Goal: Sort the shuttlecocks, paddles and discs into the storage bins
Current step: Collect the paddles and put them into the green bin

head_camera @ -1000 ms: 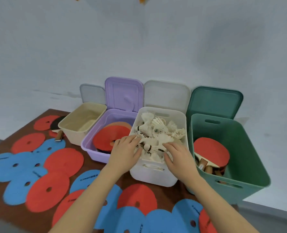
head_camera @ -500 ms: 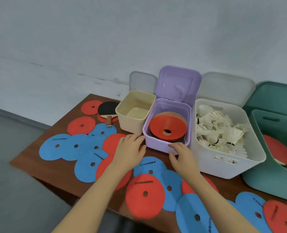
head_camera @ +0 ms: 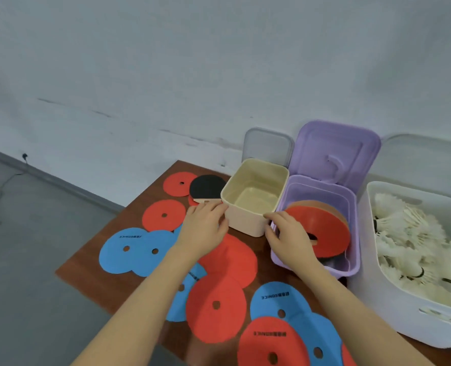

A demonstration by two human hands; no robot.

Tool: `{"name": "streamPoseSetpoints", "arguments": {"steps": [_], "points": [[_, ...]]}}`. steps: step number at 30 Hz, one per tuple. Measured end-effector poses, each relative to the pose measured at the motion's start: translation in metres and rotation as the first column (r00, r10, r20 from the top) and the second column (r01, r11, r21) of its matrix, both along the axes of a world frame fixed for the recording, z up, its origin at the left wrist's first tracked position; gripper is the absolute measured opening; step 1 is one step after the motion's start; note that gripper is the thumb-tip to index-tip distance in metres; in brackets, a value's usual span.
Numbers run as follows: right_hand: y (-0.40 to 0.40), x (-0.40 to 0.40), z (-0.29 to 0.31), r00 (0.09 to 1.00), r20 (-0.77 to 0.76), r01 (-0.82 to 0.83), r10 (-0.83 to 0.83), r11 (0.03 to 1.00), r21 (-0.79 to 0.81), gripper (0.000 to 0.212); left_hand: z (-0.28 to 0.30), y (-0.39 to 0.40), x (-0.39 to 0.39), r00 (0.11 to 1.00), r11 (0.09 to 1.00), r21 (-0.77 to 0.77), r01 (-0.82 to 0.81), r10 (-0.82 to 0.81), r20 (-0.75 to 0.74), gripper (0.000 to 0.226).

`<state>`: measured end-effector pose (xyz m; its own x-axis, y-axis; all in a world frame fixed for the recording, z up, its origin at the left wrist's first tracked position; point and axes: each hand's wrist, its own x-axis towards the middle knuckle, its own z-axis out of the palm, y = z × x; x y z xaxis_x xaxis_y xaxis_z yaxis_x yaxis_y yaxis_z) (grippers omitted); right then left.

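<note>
While both hands sit at the near corners of the small cream plastic bin [head_camera: 254,196], the brown wooden table [head_camera: 92,262] in front of it is strewn with flat red and blue foam discs [head_camera: 215,307], none of them held. To the right, the big white plastic bin [head_camera: 372,260] is heaped with white feather shuttlecocks [head_camera: 409,233]; the lilac lidded bin [head_camera: 348,207] between it and the cream one holds a stack of red discs [head_camera: 322,228], and the cream bin looks empty. The left hand [head_camera: 206,231] rests with fingers lightly bent against the bin's near left corner; the right hand [head_camera: 287,233] curls on its near right corner, so the pair are apart, one on each side of it. The black-faced table-tennis paddle [head_camera: 206,187] lies just beyond the left hand, handle pointing near and partly hidden by its fingers. The left hand is plainly the closer one for a reach to it.
</note>
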<state>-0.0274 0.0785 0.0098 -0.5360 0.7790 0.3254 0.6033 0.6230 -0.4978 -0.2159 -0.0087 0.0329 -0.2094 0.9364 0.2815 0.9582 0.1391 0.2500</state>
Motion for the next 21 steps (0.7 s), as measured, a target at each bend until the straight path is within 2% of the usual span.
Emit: {"name": "streamPoseSetpoints", "arguments": {"steps": [4,9,14,21], "points": [[0.029,-0.041,0.014,0.997,-0.057,-0.046,0.046,0.999,-0.011,0.03,0.02,0.021,-0.041,0.996,0.998,0.0,-0.068,0.068,-0.063,0.039],[0.048,-0.094,0.016,0.994,-0.06,-0.094,0.092,0.995,-0.026,0.027,0.024,0.045,-0.087,0.994,0.996,-0.024,-0.09,0.088,-0.063,0.04],[0.062,-0.146,-0.002,0.997,-0.034,-0.078,0.076,0.994,-0.071,0.033,0.0,0.072,-0.141,0.996,0.992,-0.083,-0.091,0.09,-0.018,0.042],[0.065,-0.231,-0.048,0.999,-0.037,0.021,-0.03,0.974,-0.228,0.035,-0.05,0.11,-0.239,0.999,0.967,-0.253,0.029,-0.022,0.028,0.044]]}}
